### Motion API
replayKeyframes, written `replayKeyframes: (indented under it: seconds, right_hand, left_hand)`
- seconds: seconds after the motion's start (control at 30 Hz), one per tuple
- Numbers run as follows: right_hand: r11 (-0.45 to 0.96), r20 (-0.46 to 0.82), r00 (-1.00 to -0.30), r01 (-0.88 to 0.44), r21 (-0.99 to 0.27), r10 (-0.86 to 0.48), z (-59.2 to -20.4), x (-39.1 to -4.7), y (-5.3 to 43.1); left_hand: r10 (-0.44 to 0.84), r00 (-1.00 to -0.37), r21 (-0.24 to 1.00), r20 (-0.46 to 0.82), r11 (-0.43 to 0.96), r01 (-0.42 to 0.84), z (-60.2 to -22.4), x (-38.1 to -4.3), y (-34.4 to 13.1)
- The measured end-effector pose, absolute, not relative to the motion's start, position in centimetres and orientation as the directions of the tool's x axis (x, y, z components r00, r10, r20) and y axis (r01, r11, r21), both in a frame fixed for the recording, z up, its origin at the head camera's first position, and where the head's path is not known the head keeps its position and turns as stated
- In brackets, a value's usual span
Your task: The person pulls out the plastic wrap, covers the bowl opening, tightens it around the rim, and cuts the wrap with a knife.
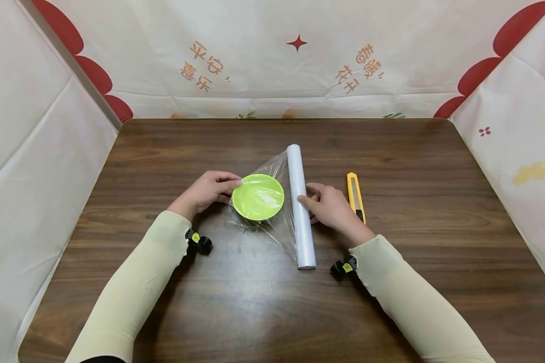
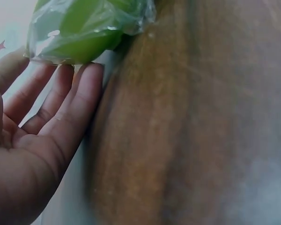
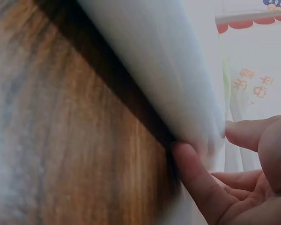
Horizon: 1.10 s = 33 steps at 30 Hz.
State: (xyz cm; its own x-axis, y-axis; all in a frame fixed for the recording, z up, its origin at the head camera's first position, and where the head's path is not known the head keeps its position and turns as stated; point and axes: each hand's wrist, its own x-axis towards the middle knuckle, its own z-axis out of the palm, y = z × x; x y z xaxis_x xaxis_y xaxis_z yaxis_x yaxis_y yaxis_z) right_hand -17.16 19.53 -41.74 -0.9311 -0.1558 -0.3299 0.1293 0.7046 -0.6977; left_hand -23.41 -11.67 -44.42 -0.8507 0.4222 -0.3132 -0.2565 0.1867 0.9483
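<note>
A lime-green bowl (image 1: 258,196) stands on the wooden table (image 1: 409,151) with clear cling film (image 1: 274,165) stretched over it. The film runs from a white roll (image 1: 303,242) lying just right of the bowl. My left hand (image 1: 207,192) pinches the film-covered left rim, thumb on top. In the left wrist view its fingers (image 2: 61,108) reach under the wrapped bowl (image 2: 79,33). My right hand (image 1: 331,206) holds the roll at its middle. The right wrist view shows a finger (image 3: 196,180) at the roll's (image 3: 145,61) lower edge and the thumb above.
A yellow utility knife (image 1: 355,194) lies on the table just right of my right hand. Printed white cloth walls (image 1: 272,55) enclose the table at the back and on both sides.
</note>
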Motion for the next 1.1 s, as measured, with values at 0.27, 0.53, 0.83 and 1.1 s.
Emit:
replayKeyframes:
  seconds: [0.27, 0.53, 0.83, 1.1]
  right_hand:
    - [0.797, -0.206, -0.958, -0.038, -0.603, -0.202, -40.9, -17.8, 19.8]
    - [0.796, -0.127, -0.934, -0.208, -0.568, -0.335, -40.3, -18.3, 19.8]
    - [0.786, -0.108, -0.932, -0.224, -0.576, -0.346, -41.8, -18.0, 19.3]
    - [0.756, -0.1, -0.939, -0.197, -0.624, -0.328, -41.9, -17.8, 19.5]
  left_hand:
    - [0.306, -0.935, 0.968, -0.178, 0.224, -0.111, -43.2, -22.0, -11.7]
    - [0.177, -0.983, 0.953, 0.05, 0.286, 0.1, -41.6, -19.0, -7.4]
    - [0.041, -0.999, 0.984, -0.002, 0.179, 0.006, -44.7, -18.2, -6.1]
    - [-0.074, -0.997, 0.993, -0.026, 0.113, -0.035, -45.1, -18.0, -5.8]
